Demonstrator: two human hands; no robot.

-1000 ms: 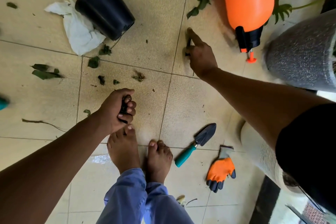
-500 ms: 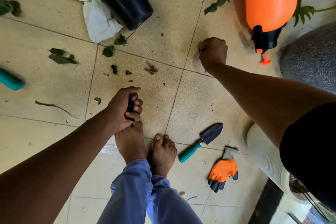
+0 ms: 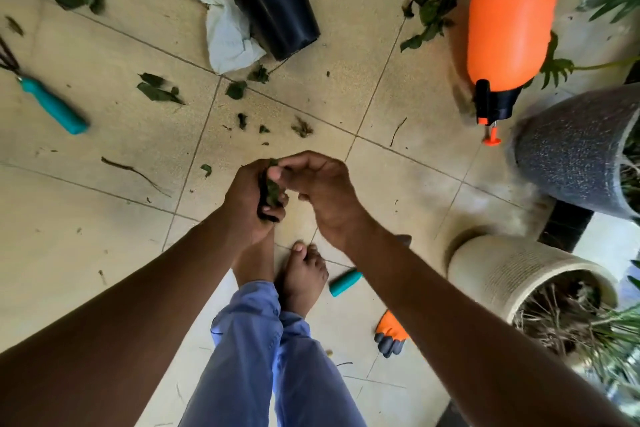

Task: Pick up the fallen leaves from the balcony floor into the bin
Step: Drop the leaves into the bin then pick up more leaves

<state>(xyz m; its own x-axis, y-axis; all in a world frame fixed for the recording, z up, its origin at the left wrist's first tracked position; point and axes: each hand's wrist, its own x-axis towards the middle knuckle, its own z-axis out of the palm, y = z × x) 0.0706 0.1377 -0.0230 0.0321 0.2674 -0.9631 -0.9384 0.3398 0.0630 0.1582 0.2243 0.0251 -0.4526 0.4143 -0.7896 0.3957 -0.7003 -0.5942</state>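
Meeting above the bare feet, the two hands come together over the tiled floor (image 3: 398, 184). The left hand (image 3: 247, 201) has its fingers curled round a bunch of leaves (image 3: 272, 189), dark green and crumpled in its grip. The right hand (image 3: 322, 191) touches the top of that bunch with thumb and fingertips pinched on it. More fallen leaves lie scattered on the floor: a pair (image 3: 157, 89) to the left, small scraps (image 3: 242, 120) ahead of the hands, and a larger cluster (image 3: 429, 14) beside the orange sprayer (image 3: 509, 24). A black pot (image 3: 280, 7) lies tipped on its side, touching a white cloth (image 3: 225, 31). A teal-handled rake (image 3: 52, 104) lies far left, well apart from the hands. Two planters stand at the right edge.
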